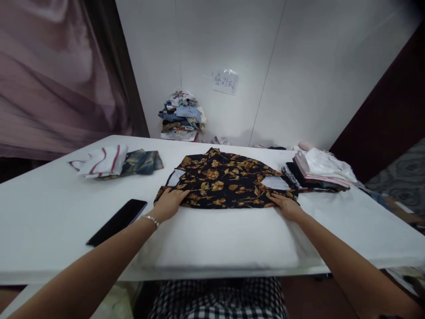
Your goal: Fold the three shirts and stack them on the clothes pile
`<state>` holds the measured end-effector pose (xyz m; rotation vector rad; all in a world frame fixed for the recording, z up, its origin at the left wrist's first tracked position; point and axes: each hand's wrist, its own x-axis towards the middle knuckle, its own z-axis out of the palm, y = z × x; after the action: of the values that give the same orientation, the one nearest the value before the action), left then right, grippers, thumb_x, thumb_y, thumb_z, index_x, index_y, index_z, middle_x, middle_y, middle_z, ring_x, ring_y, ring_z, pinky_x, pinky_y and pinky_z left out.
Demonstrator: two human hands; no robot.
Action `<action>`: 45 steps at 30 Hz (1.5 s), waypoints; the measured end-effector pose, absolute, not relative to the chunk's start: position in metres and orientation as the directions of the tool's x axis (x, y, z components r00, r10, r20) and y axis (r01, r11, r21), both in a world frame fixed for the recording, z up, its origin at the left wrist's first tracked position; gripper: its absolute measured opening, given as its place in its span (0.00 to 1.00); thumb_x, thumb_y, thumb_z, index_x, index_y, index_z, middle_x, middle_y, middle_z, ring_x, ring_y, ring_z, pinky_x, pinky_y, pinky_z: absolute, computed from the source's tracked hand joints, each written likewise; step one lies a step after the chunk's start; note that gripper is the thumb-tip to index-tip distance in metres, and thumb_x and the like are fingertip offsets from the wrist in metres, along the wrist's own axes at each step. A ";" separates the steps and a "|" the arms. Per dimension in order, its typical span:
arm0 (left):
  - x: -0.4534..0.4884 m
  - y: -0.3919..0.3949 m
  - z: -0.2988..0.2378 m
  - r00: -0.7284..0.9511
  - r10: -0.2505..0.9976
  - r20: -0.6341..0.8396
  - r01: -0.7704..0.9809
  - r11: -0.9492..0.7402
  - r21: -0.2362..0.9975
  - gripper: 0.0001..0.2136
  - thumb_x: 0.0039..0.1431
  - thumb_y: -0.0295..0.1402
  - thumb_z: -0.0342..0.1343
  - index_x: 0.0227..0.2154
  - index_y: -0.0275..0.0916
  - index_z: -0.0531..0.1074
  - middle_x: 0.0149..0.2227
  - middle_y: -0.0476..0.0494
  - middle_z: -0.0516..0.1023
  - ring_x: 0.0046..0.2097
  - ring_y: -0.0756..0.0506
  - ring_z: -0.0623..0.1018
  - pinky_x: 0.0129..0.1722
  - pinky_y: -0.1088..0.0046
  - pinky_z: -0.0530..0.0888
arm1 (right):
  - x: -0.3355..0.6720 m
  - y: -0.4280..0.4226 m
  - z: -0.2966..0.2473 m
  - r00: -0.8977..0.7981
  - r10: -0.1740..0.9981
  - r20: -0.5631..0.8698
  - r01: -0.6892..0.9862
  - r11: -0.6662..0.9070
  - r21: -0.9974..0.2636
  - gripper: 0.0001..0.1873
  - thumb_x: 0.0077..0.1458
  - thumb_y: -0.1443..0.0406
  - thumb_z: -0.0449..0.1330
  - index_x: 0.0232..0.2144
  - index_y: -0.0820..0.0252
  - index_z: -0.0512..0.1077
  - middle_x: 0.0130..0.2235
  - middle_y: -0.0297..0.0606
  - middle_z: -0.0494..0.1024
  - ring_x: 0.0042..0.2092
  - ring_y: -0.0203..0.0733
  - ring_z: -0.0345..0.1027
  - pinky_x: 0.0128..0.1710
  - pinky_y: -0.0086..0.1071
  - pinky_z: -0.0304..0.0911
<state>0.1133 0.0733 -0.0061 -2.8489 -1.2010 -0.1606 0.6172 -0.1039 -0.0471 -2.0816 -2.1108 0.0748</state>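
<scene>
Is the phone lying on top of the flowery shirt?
No, the phone lies on the white table, apart from the flowery shirt.

Shirt [229,184]: black base, golden-brown flower and leaf print. Table [49,221]: white. Left folded cloth [106,160]: white, red stripes. Cloth beside it [146,163]: blue-green and tan plaid. Right stack [327,164]: white on top, pink and black below. Rear pile [187,113]: mixed blues, whites, browns. Phone [116,223]: black. Bracelet [152,220]: silver. Curtain [49,79]: dusty pink. Lap garment [219,297]: black-and-white check. Sign [226,83]: white, dark writing.
</scene>
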 end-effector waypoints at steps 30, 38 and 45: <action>0.071 0.001 0.007 0.576 0.809 0.116 0.772 -0.586 0.247 0.25 0.58 0.35 0.51 0.61 0.46 0.66 0.65 0.41 0.66 0.65 0.39 0.66 0.64 0.51 0.61 | 0.482 -0.114 -0.006 -0.105 0.958 0.265 0.918 0.197 -0.345 0.26 0.64 0.55 0.51 0.62 0.51 0.65 0.68 0.41 0.58 0.70 0.53 0.44 0.66 0.57 0.48; 0.093 0.034 -0.006 0.501 0.859 0.101 0.855 -0.510 0.097 0.18 0.62 0.32 0.47 0.51 0.41 0.74 0.57 0.36 0.75 0.59 0.37 0.73 0.58 0.54 0.68 | 0.513 -0.064 -0.050 0.019 0.976 0.218 0.933 0.061 -0.356 0.16 0.59 0.64 0.52 0.43 0.57 0.78 0.56 0.45 0.76 0.61 0.53 0.65 0.61 0.55 0.59; 0.098 0.053 0.003 0.517 0.837 0.182 0.839 -0.537 0.088 0.17 0.64 0.30 0.40 0.35 0.41 0.76 0.42 0.38 0.81 0.48 0.39 0.78 0.52 0.57 0.70 | 0.527 -0.069 -0.064 0.095 0.928 0.360 0.929 0.048 -0.368 0.16 0.61 0.64 0.49 0.38 0.54 0.78 0.50 0.43 0.80 0.57 0.52 0.70 0.60 0.55 0.60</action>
<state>0.0977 0.0533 0.0034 -2.7266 -1.5058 -0.3175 0.5273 -0.0685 -0.0645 -1.8623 -1.8157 -0.0008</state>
